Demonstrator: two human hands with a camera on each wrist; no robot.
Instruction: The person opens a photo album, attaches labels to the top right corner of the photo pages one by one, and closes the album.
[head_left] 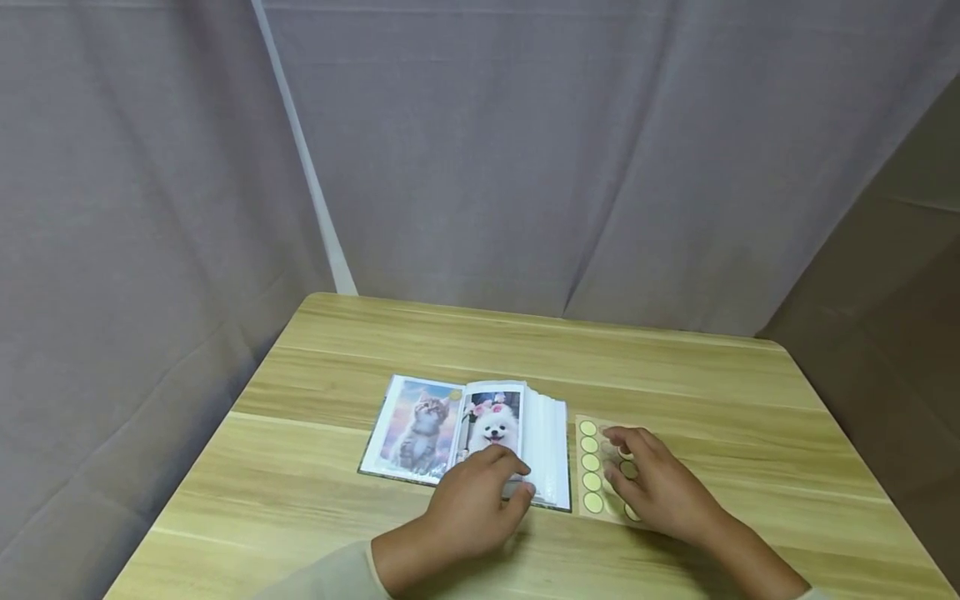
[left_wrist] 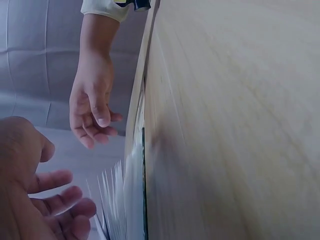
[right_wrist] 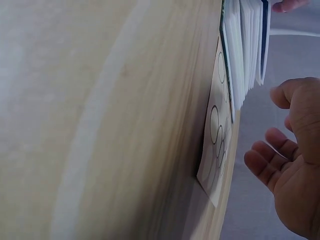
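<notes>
A photo album (head_left: 551,442) lies open on the table, with a kitten photo (head_left: 422,429) on its left page and a white dog photo (head_left: 495,425) on its right. A small round yellowish sticker (head_left: 455,394) shows at the kitten photo's upper right corner. My left hand (head_left: 474,504) is over the album's lower edge, fingers loosely bent and holding nothing; it hides part of the dog photo. To the album's right lies a sheet of round yellow stickers (head_left: 591,462). Above that sheet hovers my right hand (right_wrist: 292,155), fingers relaxed and apart, covering some of the circles.
The wood-grain table (head_left: 300,450) carries the album and the sheet near its middle. Grey curtains (head_left: 480,167) hang behind the table and on its left side, with a pale gap between two of them. A darker cloth (head_left: 885,292) hangs on the right.
</notes>
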